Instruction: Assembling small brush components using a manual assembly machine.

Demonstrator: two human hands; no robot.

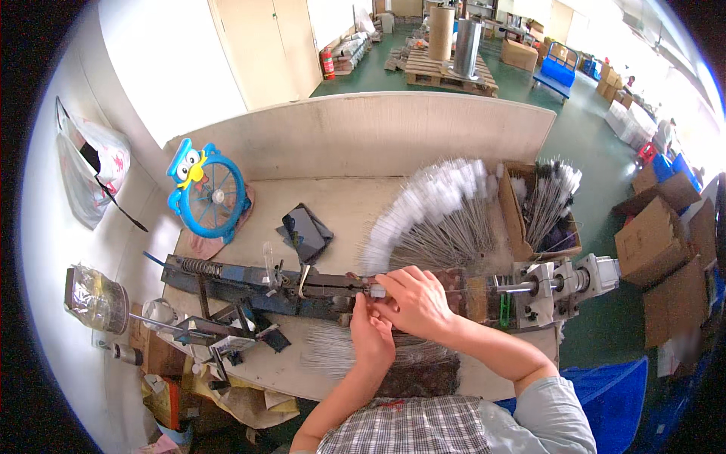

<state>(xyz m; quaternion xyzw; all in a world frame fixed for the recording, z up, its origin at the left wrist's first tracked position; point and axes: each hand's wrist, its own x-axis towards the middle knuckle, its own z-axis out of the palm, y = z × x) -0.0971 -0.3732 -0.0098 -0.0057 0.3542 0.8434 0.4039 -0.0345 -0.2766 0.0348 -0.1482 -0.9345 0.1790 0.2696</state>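
Note:
Both hands meet at the middle of a long dark metal bench machine. My right hand reaches over from the right, its fingers closed around a small white-bristled brush. A thin wire runs from that hand toward the metal shaft on the machine's right end. My left hand is just below, thumb raised against the machine and fingers curled; what they grip is hidden. Behind the hands a fan of white-bristled wire brushes lies on the table. More thin wires lie in front, left of my left hand.
A cardboard box of brushes stands at the right. A blue cartoon-faced fan and a dark phone-like slab sit at the back left. A motor wrapped in plastic juts out left. A low panel borders the far edge.

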